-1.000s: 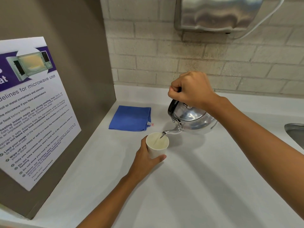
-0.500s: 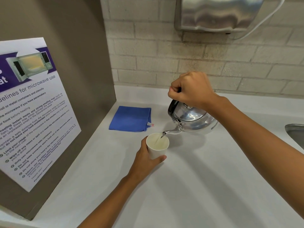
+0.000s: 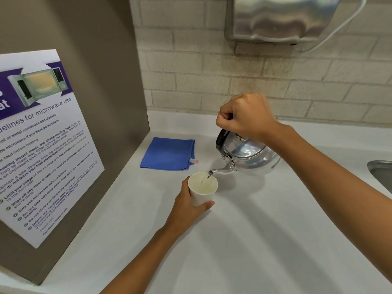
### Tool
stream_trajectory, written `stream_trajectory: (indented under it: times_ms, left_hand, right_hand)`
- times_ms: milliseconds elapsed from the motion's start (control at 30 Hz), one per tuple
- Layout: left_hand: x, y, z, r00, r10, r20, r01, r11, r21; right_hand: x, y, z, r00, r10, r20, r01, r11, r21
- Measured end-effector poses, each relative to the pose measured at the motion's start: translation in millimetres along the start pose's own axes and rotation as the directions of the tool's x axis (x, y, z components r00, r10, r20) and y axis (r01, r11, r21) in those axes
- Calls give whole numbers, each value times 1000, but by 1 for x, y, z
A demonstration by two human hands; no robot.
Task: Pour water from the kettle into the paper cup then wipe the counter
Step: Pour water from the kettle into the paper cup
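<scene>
A shiny metal kettle (image 3: pixel 250 155) hangs tilted over the white counter (image 3: pixel 254 240), its spout just above the rim of a white paper cup (image 3: pixel 202 190). A thin stream of water runs from the spout into the cup. My right hand (image 3: pixel 246 116) is closed around the kettle's black handle from above. My left hand (image 3: pixel 188 211) wraps the near side of the cup, which stands on the counter. A folded blue cloth (image 3: pixel 168 153) lies flat behind the cup, near the back left corner.
A brown side panel with a microwave guidelines poster (image 3: pixel 40 141) walls off the left. A steel dispenser (image 3: pixel 280 18) hangs on the brick wall above. A sink's metal rim (image 3: pixel 379 172) shows at the right edge.
Nearly nothing differs. Both hands keep their holds and the kettle stays tilted with water still flowing into the cup.
</scene>
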State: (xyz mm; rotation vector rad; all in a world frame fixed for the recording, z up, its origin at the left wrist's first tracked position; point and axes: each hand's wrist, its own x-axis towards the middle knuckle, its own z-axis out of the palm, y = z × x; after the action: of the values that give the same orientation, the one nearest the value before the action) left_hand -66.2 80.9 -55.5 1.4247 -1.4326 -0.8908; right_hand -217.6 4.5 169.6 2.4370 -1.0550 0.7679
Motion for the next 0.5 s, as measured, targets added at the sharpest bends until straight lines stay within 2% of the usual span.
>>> stream_trajectory:
  times_ms: [500]
  left_hand:
    - [-1,0,-1,1000,3,-8,-3,1000,-17]
  right_hand:
    - [2,-1,-5,1000,-14,1,14,1000,-4]
